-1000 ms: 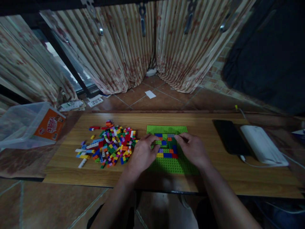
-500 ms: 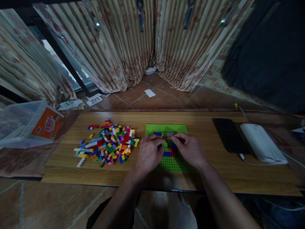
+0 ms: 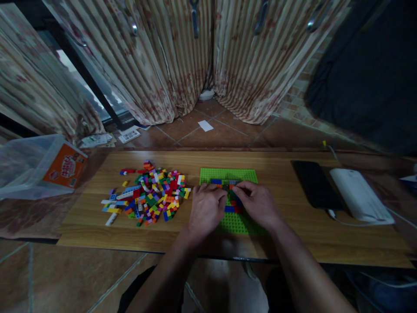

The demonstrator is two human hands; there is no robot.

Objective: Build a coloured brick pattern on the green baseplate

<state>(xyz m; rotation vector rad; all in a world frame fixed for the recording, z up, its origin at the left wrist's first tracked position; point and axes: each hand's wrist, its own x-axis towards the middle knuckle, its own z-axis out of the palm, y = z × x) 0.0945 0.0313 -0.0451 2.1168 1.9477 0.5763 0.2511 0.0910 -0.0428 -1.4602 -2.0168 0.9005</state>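
Observation:
A bright green studded baseplate (image 3: 228,174) lies on the wooden table, with blue, red, orange and grey toy bricks (image 3: 230,209) set on it in rows. Over its left part sits my left hand (image 3: 208,208), fingers curled down and thumb drawn in against them; whatever is under the fingertips is hidden. From the right, my right hand (image 3: 259,202) reaches in with thumb and forefinger pinched at the upper right of the bricks, beside an orange one. Anything between those fingertips is too small to make out.
Left of the baseplate spreads a pile of loose, many-coloured bricks (image 3: 153,195). A clear plastic box (image 3: 29,167) with an orange label stands beyond the table's left end. A black phone (image 3: 316,184) and a white power bank (image 3: 360,195) with cables lie on the right.
My left thumb and forefinger have drawn closer together, covering more of the middle bricks. My right hand has hardly moved. The view has shifted slightly.

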